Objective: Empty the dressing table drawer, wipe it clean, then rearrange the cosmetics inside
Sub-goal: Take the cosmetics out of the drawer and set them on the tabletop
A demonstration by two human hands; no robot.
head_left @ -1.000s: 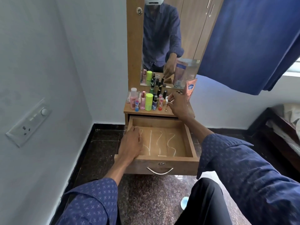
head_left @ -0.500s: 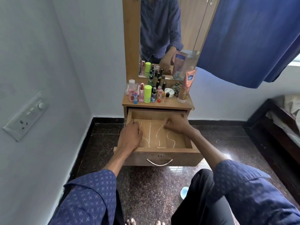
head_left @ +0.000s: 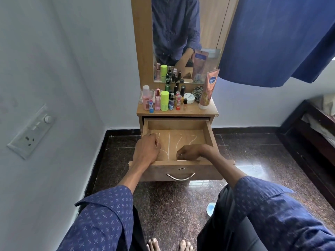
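Note:
The wooden drawer (head_left: pixel 181 168) of the dressing table stands pulled out, with white wavy marks (head_left: pixel 178 140) on its bare floor. My left hand (head_left: pixel 146 151) lies over the drawer's left wall, its fingers curled round the edge. My right hand (head_left: pixel 190 153) reaches down inside by the front wall, where its curled fingertips pinch at a thin pale stick (head_left: pixel 182 160). Several cosmetics stand on the tabletop above: a pink bottle (head_left: pixel 146 98), a green bottle (head_left: pixel 164 100), a white jar (head_left: pixel 189 97) and a tall orange tube (head_left: pixel 208 89).
A mirror (head_left: pixel 181 33) rises behind the tabletop. A blue curtain (head_left: pixel 281 42) hangs at the upper right. A switch plate (head_left: pixel 32 131) is on the left wall, and a dark bed frame (head_left: pixel 311 127) is at the right. A small blue-and-white object (head_left: pixel 211 208) lies on the floor by my knee.
My right hand came down from the tabletop into the drawer, then slid toward the front wall. My left hand stayed on the left wall. The view has moved closer.

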